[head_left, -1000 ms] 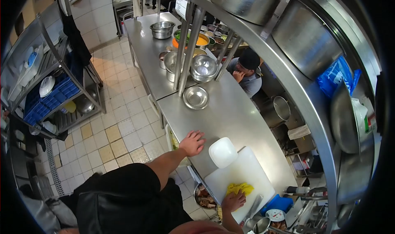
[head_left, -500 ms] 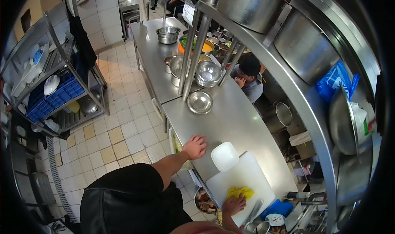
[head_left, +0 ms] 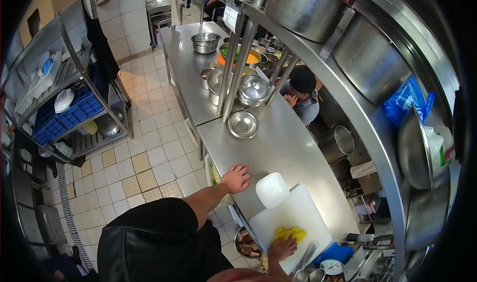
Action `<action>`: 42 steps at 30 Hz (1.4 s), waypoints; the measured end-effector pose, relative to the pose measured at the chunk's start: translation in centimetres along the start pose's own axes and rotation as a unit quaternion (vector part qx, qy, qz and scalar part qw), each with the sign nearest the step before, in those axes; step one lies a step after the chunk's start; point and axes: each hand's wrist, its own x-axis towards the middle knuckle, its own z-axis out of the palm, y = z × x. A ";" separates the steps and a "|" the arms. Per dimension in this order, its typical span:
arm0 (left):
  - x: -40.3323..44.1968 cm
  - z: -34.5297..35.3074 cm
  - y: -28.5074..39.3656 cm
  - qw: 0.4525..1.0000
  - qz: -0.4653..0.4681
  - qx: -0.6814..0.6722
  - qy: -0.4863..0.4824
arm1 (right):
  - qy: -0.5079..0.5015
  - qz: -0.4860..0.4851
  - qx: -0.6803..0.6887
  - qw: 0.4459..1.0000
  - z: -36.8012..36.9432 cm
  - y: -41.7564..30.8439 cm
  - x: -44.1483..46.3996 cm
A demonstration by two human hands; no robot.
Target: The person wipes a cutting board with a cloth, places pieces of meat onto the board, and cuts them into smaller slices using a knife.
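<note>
My left hand (head_left: 237,178) lies flat near the edge of the steel table (head_left: 218,145), fingers spread, holding nothing. To its right sits a square white bowl (head_left: 272,190), touching or very close to a white cutting board (head_left: 310,215). On the board is a crumpled yellow cloth (head_left: 290,233). My right hand (head_left: 282,249) presses on the near side of this cloth with its fingers bent over it. A broad-bladed knife (head_left: 309,253) rests beside that hand, at the board's right edge.
Farther along stand steel bowls (head_left: 243,124) and an orange container (head_left: 229,58). Steel posts (head_left: 242,66) carry an overhead shelf (head_left: 348,91) with large pots. Another person (head_left: 302,93) is across the table. A pan of meat (head_left: 247,243) sits below the near edge.
Both hands stay in nearly the same places; the right hand remains on the yellow cloth. The view has shifted slightly, and a dark blue shape shows at the bottom left.
</note>
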 end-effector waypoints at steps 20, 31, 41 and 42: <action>-0.1 0.1 0.1 1.000 -0.006 0.010 -0.017 | 0.001 0.014 -0.004 1.000 0.1 0.0 0.0; -0.1 -0.2 0.3 1.000 -0.008 0.009 -0.019 | -0.027 0.029 -0.008 0.999 -1.6 -1.1 0.1; -0.1 -0.2 0.2 1.000 -0.004 0.007 -0.004 | 0.007 0.002 -0.002 1.000 -0.7 -0.7 -0.1; 0.0 -0.1 0.1 1.000 -0.004 0.013 -0.011 | 0.006 0.003 0.001 1.000 -1.0 -1.0 0.0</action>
